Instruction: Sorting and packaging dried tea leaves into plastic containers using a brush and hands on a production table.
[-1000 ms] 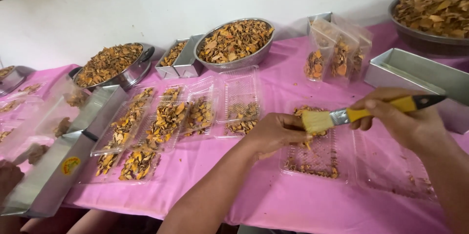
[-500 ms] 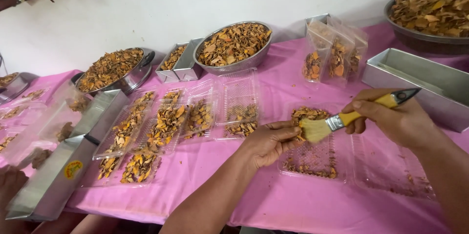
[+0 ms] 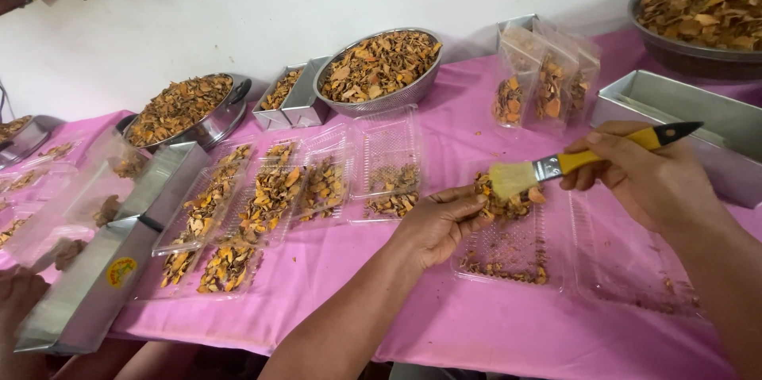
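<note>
My right hand [image 3: 643, 178] grips a yellow-handled paintbrush [image 3: 571, 164], its pale bristles resting on a small heap of orange dried slices. My left hand [image 3: 436, 225] cups that heap [image 3: 508, 204] over an open clear plastic tray [image 3: 508, 249] on the pink tablecloth [image 3: 444, 324]. Crumbs and a few slices lie in the tray's bottom. A second clear tray half [image 3: 627, 257] lies to its right, below my right wrist.
Several clear trays of dried slices [image 3: 262, 197] lie left of my hands. Metal bowls [image 3: 379, 67], [image 3: 184, 106], [image 3: 698, 11] of slices stand at the back, with filled clear bags [image 3: 544, 82] and steel rectangular tins [image 3: 683, 114], [image 3: 103, 269]. Another person's hand [image 3: 20, 293] is at far left.
The brush has come down from above the tray onto the slices in my left hand, which has turned palm-up under them. The view has shifted slightly.
</note>
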